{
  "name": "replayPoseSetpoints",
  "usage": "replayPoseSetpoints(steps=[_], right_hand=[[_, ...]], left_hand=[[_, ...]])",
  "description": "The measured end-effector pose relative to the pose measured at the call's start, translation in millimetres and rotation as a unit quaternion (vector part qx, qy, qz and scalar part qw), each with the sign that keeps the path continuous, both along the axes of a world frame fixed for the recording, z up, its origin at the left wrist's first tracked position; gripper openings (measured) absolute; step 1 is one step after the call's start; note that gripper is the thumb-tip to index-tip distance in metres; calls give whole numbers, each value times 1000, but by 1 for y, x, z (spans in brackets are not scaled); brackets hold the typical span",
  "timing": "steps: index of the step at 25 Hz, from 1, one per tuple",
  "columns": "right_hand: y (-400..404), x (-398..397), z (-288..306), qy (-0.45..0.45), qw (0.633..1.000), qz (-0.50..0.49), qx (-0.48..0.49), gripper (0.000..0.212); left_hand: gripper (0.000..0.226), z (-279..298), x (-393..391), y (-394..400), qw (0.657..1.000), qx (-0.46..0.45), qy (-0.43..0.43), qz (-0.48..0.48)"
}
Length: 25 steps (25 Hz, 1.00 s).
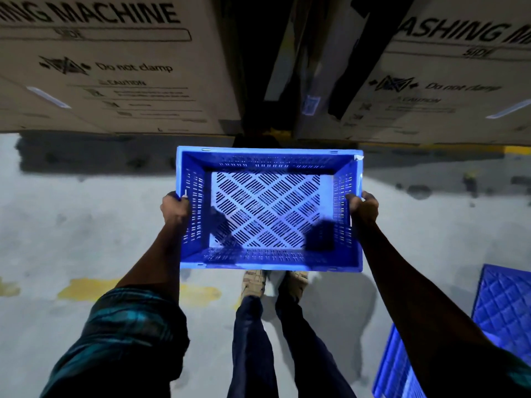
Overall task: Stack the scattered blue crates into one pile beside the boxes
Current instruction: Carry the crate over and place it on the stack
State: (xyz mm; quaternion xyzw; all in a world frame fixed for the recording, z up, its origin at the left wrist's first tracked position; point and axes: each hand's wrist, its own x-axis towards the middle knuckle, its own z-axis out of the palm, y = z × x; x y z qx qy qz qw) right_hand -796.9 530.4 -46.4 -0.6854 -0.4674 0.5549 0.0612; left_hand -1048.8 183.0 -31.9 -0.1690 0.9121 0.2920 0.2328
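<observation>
I hold an empty blue slatted crate (pixel 269 156) level and open side up in front of me, above the concrete floor. My left hand (pixel 174 208) grips its left rim, and my right hand (pixel 364 208) grips its right rim. Straight ahead stand two large cardboard washing machine boxes, one on the left (pixel 115 70) and one on the right (pixel 448 90), with a dark gap between them. The crate hangs just short of that gap. A second blue crate (pixel 508 305) lies upside down at the lower right, partly behind my right arm.
My feet (pixel 273 282) stand directly below the held crate. Worn yellow floor paint (pixel 92 288) runs across the grey floor to my left. A yellow line (pixel 514 150) runs along the base of the right box.
</observation>
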Motion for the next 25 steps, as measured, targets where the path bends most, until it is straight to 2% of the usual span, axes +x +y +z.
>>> replayPoseSetpoints(steps=[1, 3, 4, 5, 9, 15, 21, 25], right_hand=[[-5, -5, 7, -15, 1000, 15, 11, 48], [-14, -12, 21, -48, 997, 53, 41, 16], [-18, -16, 26, -56, 995, 67, 56, 7], [-20, -16, 28, -60, 993, 80, 65, 7], [-22, -11, 20, -84, 992, 78, 58, 42], [-28, -3, 18, -117, 987, 90, 60, 47], [-48, -10, 17, -222, 963, 141, 64, 62], [-42, -13, 14, -209, 968, 131, 52, 60]], left_hand=[[23, -3, -2, 0, 1000, 0, -3, 3], [28, -8, -1, 3, 1000, -2, -11, 8], [31, -10, 0, 4, 1000, -7, -13, 6], [34, -10, 2, 6, 1000, -16, -14, 2], [38, -9, 7, 6, 999, -33, -25, -31], [42, -6, 10, -2, 996, -47, -53, -61], [45, -5, 16, -6, 992, -81, -68, -67], [45, -3, 14, 2, 993, -76, -70, -57]])
